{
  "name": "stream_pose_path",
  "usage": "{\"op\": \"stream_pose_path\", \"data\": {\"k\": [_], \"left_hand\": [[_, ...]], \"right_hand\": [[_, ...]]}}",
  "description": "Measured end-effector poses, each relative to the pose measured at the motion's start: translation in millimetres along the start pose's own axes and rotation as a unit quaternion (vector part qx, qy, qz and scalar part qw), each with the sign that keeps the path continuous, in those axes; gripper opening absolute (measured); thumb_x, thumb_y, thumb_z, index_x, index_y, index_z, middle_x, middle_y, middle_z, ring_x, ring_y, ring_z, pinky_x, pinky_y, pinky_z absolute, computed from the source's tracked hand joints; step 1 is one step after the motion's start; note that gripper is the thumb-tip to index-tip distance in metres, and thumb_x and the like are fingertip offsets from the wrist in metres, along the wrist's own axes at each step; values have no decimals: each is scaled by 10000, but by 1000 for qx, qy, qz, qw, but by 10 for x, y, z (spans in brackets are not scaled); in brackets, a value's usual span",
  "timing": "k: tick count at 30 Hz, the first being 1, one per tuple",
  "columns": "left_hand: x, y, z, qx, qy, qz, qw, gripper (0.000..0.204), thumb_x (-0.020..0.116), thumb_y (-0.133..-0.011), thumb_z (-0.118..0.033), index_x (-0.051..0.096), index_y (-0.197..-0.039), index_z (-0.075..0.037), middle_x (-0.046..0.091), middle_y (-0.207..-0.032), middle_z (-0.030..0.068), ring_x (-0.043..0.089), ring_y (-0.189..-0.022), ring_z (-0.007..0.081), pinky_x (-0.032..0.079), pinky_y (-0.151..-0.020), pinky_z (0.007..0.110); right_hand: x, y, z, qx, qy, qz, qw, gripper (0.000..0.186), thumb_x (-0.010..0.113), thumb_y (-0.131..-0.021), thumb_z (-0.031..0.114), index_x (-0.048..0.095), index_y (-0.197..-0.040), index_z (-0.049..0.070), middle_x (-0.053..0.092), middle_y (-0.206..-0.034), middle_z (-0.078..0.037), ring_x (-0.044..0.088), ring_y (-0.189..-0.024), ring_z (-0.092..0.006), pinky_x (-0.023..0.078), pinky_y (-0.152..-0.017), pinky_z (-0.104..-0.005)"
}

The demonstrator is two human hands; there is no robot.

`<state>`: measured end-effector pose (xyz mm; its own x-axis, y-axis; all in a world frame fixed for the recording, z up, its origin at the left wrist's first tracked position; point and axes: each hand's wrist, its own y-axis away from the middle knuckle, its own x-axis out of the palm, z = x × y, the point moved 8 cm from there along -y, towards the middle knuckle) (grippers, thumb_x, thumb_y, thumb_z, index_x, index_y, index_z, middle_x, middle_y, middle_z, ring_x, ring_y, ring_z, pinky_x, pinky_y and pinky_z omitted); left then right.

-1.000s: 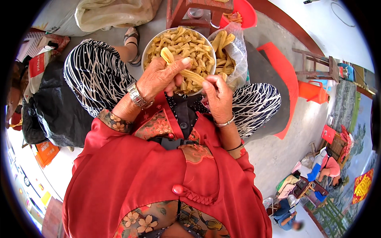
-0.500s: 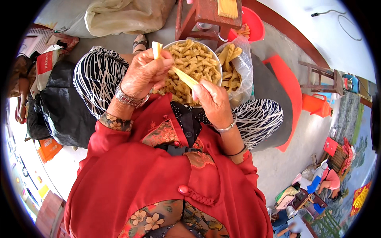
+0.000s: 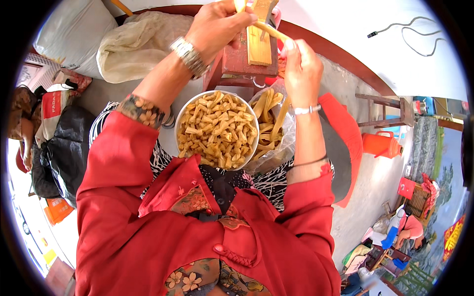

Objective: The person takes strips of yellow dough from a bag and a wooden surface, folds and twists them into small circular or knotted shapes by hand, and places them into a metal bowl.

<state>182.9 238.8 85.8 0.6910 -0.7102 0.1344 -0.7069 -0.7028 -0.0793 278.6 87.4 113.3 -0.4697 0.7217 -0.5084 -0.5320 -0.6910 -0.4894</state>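
Both my hands are raised at the far side, over a red wooden stool [image 3: 236, 63]. Between them stretches a flat, pale yellow food strip [image 3: 269, 30]. My left hand [image 3: 219, 27] is closed on one part, with a short end sticking up past its fingers. My right hand [image 3: 302, 74] pinches the other end. Under the strip, a light wooden block [image 3: 259, 49] with an upright piece on it lies on the stool. Nearer my lap stands a round metal basin [image 3: 178, 118] full of knotted yellow strips [image 3: 219, 130]. Beside it, a clear plastic bag [image 3: 288, 143] holds loose strips [image 3: 269, 116].
A large pale sack [image 3: 140, 47] lies at the far left, near a black bag [image 3: 66, 130]. To the right are a red-edged mat [image 3: 348, 143], an orange jug [image 3: 382, 144] and a small wooden stool [image 3: 385, 111]. Another person [image 3: 411, 227] bends at the lower right.
My hands have moved away from my lap, over the stool, carrying the strip with them. The view has shifted, so the basin of knots now shows uncovered.
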Motion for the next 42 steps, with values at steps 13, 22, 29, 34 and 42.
{"op": "stream_pose_path", "data": {"k": [13, 22, 29, 34, 42], "left_hand": [[-123, 298, 133, 90, -254, 7, 963, 185, 584, -861, -180, 591, -831, 3, 613, -639, 37, 578, -515, 127, 479, -491, 259], [-290, 1469, 1071, -57, -462, 145, 873, 369, 716, -770, -284, 562, -951, -2, 585, -640, 74, 561, -600, 154, 445, -568, 308], [-487, 1646, 1589, -93, -408, 74, 905, 442, 690, -796, -240, 480, -1114, -17, 553, -572, 48, 503, -489, 105, 405, -470, 274], [-275, 1767, 1543, -232, -284, 64, 928, 327, 652, -816, -272, 585, -999, -10, 599, -608, 106, 615, -608, 256, 491, -608, 359], [671, 2578, 1535, -468, 327, 240, 785, 494, 472, -950, -392, 492, -1183, 44, 651, -854, 93, 639, -667, 155, 542, -647, 271]], "right_hand": [[19, 445, -1004, 100, 73, -12, 992, 196, 524, -904, 186, 596, -808, 31, 599, -679, -151, 594, -618, -298, 448, -577, -392], [19, 1208, -837, 205, -130, 41, 969, 269, 513, -951, 218, 582, -813, -2, 527, -681, -45, 468, -608, -111, 404, -582, -267], [131, 1470, -319, 161, -171, 67, 970, 301, 518, -954, 274, 586, -810, 19, 480, -592, -14, 438, -545, -93, 380, -516, -260], [271, 1714, 110, 115, -198, 126, 965, 264, 517, -952, 239, 616, -843, 20, 503, -637, -9, 488, -569, -92, 390, -519, -247], [706, 2175, 1109, -51, -232, 258, 936, 206, 602, -856, 261, 537, -796, 75, 557, -639, -119, 591, -625, -318, 432, -552, -416]]}}
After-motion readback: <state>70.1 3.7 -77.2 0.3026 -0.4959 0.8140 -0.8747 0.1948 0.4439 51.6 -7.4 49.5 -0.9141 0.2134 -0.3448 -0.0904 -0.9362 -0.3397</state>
